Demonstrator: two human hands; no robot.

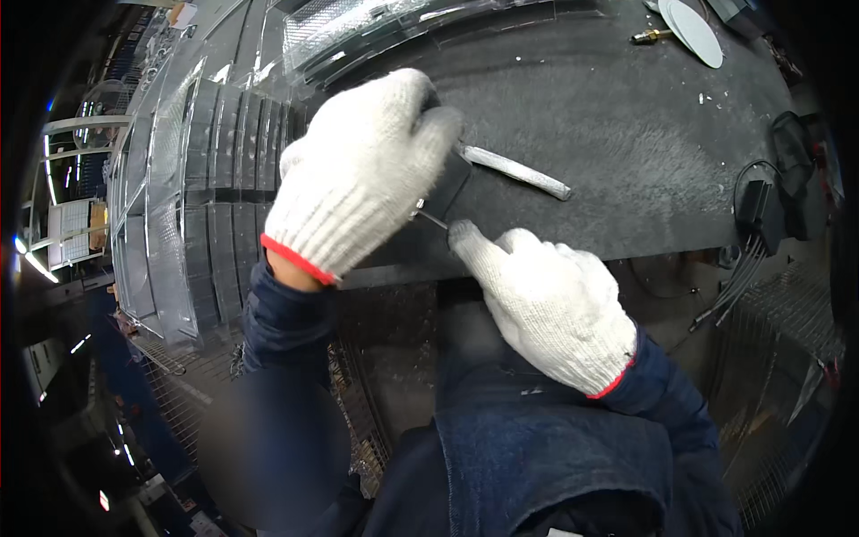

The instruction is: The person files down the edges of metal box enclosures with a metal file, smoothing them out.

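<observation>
Two gloved hands (367,161) near plastic trays (225,143)

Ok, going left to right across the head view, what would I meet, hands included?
Row of grey panels, left gloved hand, right gloved hand, white disc, black block with cables. I left out the silvery bar, since it overlaps the right hand's span.

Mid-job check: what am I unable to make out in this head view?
Head view, left hand: fingertips and anything they grip, hidden by its gloved back.
Head view, silver-grey rod: left end, covered by that hand.
Head view, thin metal shaft: right end, covered by the right hand.
Head view, white bits on the bench: too small to identify.
</observation>
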